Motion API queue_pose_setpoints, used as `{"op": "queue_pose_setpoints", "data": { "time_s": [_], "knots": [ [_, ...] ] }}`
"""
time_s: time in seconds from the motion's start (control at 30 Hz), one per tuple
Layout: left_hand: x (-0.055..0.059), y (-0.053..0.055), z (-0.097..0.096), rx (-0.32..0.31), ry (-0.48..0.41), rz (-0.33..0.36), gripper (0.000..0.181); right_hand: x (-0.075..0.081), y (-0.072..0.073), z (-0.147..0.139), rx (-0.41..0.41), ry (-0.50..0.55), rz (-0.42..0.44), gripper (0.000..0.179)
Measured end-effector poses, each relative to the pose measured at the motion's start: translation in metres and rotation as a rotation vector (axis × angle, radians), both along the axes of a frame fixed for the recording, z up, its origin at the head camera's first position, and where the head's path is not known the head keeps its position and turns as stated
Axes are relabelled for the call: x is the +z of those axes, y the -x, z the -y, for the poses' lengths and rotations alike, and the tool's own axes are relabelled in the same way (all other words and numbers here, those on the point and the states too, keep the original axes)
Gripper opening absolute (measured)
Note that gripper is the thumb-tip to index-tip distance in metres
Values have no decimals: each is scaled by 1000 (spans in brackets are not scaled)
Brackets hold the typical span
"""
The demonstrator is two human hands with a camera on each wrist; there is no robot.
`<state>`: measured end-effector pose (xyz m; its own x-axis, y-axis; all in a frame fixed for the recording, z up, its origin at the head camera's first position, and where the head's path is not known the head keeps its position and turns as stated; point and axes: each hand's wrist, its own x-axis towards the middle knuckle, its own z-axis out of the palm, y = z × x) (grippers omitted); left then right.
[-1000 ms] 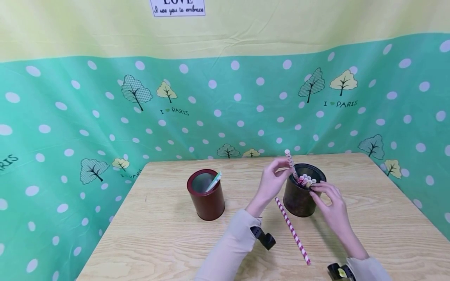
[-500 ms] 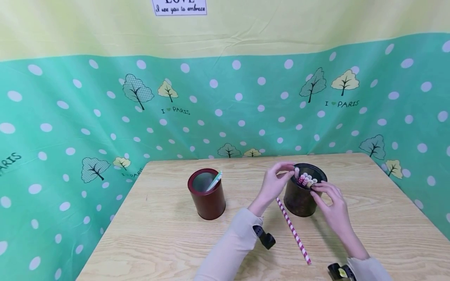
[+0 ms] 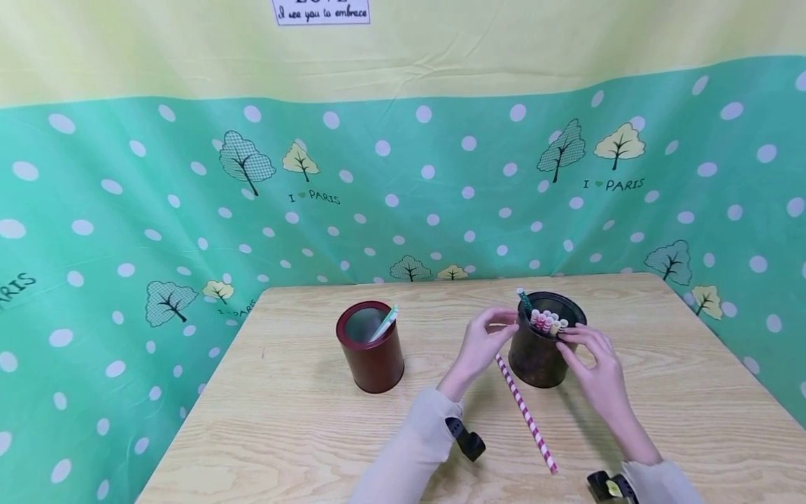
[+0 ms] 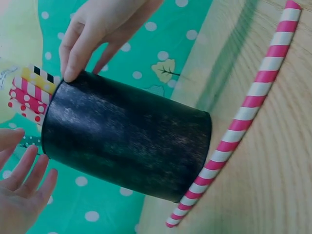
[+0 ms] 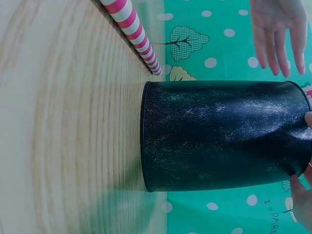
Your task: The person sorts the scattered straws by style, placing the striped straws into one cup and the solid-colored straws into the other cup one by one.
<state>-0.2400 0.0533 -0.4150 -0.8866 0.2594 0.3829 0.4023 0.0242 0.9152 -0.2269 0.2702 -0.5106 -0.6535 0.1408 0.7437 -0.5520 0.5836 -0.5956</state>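
Observation:
A dark, scuffed can [image 3: 538, 360] stands upright on the right of the table. My right hand [image 3: 595, 364] pinches its near right rim, thumb on the outer wall. Inside lean several patterned paper straws [image 3: 549, 322], pink, white and yellow at their ends. One green dotted straw [image 3: 523, 299] rises above the far left rim. Left of that rim, my left hand [image 3: 481, 343] holds nothing; its fingers spread loosely beside the can in the left wrist view. On the table a magenta-and-white striped straw [image 3: 525, 413] lies slantwise, its far end near the can's base.
Farther left stands a dark red can [image 3: 376, 360] with a pale green-and-white straw [image 3: 384, 324] leaning inside. Behind the wooden table [image 3: 283, 434] hangs a green dotted cloth [image 3: 403, 175].
My left hand has lowered a patterned straw into the dark can, let go and drawn down and left. A green straw now shows at the rim. My right hand stays put.

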Motion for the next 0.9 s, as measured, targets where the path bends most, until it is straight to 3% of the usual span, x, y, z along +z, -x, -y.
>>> {"op": "queue_pose_setpoints", "data": {
  "time_s": [0.13,0.27,0.3,0.4,0.5,0.53,0.7,0.77,0.9],
  "knots": [
    [-7,-2,3,-13,38,-6,24,-13,8,-6,-14,4,38,26],
    [-4,-9,8,-42,93,-9,22,-10,6,-5,-29,-20,23,25],
    [-5,-10,8,-50,107,-8,22,0,-1,0,17,4,13,23],
    [-8,-12,9,-77,144,8,20,2,-2,0,20,-10,-10,22],
    [-19,-7,8,-104,181,14,19,1,-1,0,30,-2,-23,23],
    [-21,-6,9,-118,190,18,19,-7,5,-4,-16,-32,-27,24],
    [-25,-7,11,-188,232,28,20,14,-7,6,28,-10,-21,21],
    [-27,-7,12,-214,252,29,20,29,-16,13,83,30,-13,22],
    [-31,-7,13,-253,318,4,19,14,-8,7,67,24,-35,22]
  ]
}}
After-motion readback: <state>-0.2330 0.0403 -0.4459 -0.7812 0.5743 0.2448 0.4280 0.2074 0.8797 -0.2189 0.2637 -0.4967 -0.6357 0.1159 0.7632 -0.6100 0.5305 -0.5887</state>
